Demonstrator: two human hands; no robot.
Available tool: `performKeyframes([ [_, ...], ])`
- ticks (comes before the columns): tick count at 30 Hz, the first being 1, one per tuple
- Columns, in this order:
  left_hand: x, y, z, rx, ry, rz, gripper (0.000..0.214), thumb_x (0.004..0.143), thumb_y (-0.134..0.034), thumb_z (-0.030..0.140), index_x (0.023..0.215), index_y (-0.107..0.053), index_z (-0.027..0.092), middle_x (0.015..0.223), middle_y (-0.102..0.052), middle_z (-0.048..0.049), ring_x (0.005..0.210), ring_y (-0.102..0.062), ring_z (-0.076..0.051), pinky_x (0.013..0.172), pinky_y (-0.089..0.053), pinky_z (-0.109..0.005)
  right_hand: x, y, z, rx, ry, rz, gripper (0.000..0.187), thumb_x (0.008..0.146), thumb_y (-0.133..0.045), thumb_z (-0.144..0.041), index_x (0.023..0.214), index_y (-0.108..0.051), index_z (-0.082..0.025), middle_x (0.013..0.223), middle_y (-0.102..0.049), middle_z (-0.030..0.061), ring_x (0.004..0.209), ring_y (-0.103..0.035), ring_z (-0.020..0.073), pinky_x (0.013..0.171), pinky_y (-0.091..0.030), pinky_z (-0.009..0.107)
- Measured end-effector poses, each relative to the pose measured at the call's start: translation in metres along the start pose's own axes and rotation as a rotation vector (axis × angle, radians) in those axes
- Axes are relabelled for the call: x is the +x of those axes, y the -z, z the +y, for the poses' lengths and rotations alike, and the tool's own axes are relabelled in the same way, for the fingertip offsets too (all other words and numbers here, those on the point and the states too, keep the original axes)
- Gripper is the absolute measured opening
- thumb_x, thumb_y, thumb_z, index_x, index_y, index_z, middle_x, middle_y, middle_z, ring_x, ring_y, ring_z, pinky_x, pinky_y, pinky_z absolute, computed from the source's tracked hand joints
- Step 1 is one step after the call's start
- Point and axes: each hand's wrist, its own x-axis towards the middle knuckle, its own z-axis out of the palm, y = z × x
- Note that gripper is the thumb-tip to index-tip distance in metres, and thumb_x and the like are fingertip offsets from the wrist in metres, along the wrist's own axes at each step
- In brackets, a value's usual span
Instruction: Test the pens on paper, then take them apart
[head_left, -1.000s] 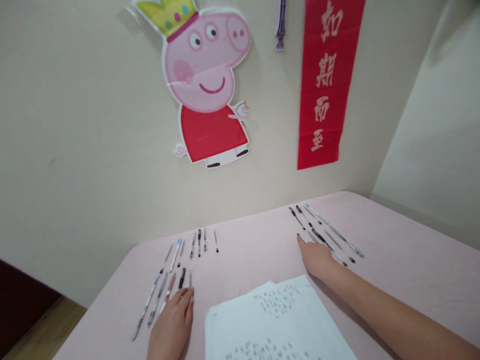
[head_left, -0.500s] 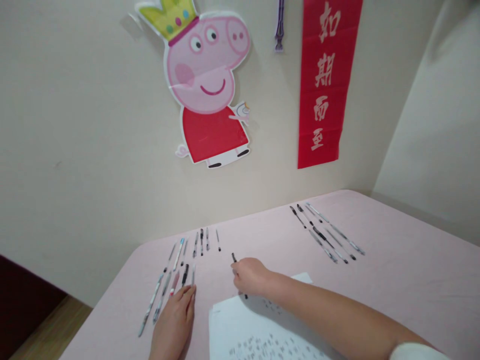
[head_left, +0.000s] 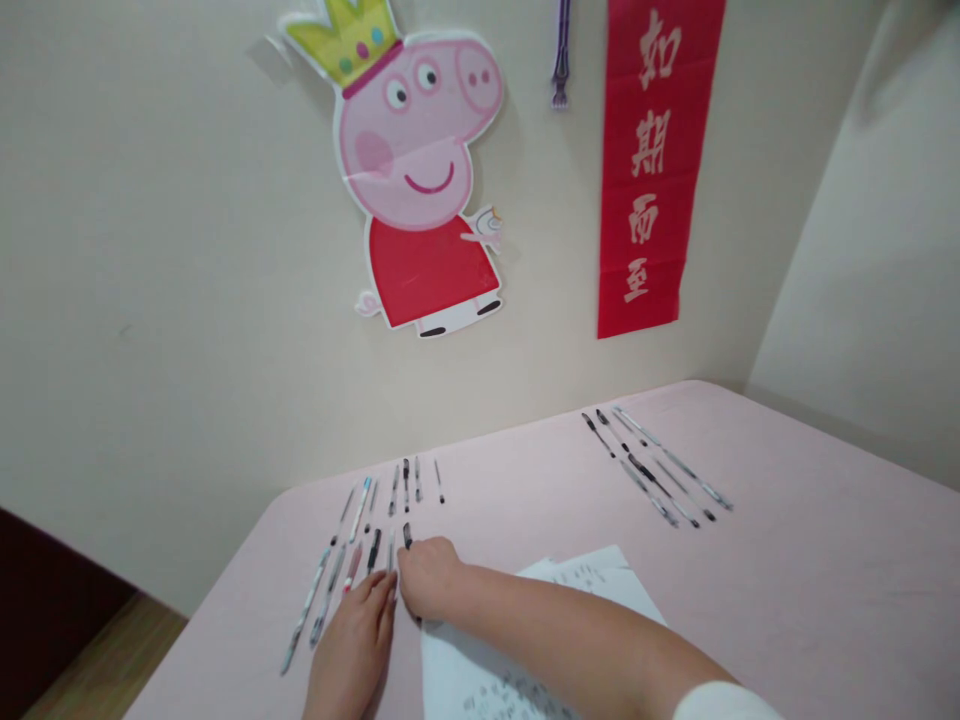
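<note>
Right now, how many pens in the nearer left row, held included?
6. From left: white pen, grey pen, pink pen, black pen, clear pen by your left hand, dark pen in your right hand. Hands may hide others.

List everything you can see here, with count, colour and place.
Walls: two, off-white, back and right
Peppa Pig cutout: one, pink and red, yellow crown, back wall
Banner: one, red, pale characters, right of cutout
Strap: one, purple, between them
Table: one, pink, along back wall
Left-side pens: about twelve, mixed colours, two rows
Right-side pens: about eight, mostly black or clear
Papers: several, white, near middle
Floor: brown, lower left
Black-capped pen: one, in right hand
Sleeve: one, white, right arm
Hands: two, bare; left hand by the left-side pens
</note>
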Motion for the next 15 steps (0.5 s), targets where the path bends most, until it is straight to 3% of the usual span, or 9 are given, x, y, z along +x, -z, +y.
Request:
performKeyframes([
  [5, 0.000, 0.000, 0.000, 0.074, -0.044, 0.052, 0.035, 0.088, -0.037, 0.030, 0.107, -0.064, 0.020, 0.118, -0.062, -0.0077, 0.111, -0.056, -0.023, 0.094, -0.046, -0.040, -0.008, -0.003, 0.009, 0.084, -0.036, 0.090, 0.028, 0.084, -0.044, -0.029, 0.103, -0.060, -0.015, 0.093, -0.069, 0.0122, 0.083, -0.067, 0.0265, 0.063, -0.053, 0.037],
  [8, 0.000, 0.004, 0.003, 0.132, -0.124, 0.127, 0.034, 0.087, -0.040, 0.032, 0.106, -0.065, 0.019, 0.117, -0.062, -0.0088, 0.120, -0.048, -0.027, 0.097, -0.043, -0.044, -0.018, 0.005, 0.034, 0.121, -0.104, 0.186, 0.036, 0.090, -0.034, -0.034, 0.111, -0.058, -0.017, 0.093, -0.069, 0.0107, 0.085, -0.066, 0.0238, 0.068, -0.051, 0.033],
  [11, 0.000, 0.007, 0.008, 0.149, -0.230, 0.159, 0.034, 0.084, -0.046, 0.036, 0.110, -0.063, 0.022, 0.118, -0.063, -0.0077, 0.117, -0.050, -0.028, 0.097, -0.042, -0.046, -0.031, 0.021, 0.086, 0.085, -0.322, 0.242, 0.036, 0.090, -0.037, -0.034, 0.119, -0.055, -0.024, 0.105, -0.067, 0.0065, 0.094, -0.064, 0.0185, 0.078, -0.047, 0.027],
  [15, 0.001, 0.007, 0.014, 0.130, -0.334, 0.139, 0.035, 0.084, -0.049, 0.039, 0.114, -0.061, 0.027, 0.122, -0.061, -0.0050, 0.108, -0.057, -0.025, 0.093, -0.045, -0.044, -0.059, 0.048, 0.177, 0.002, -0.604, 0.266, 0.038, 0.090, -0.035, -0.022, 0.123, -0.052, -0.013, 0.113, -0.060, 0.0164, 0.102, -0.060, 0.0222, 0.084, -0.044, 0.030],
])
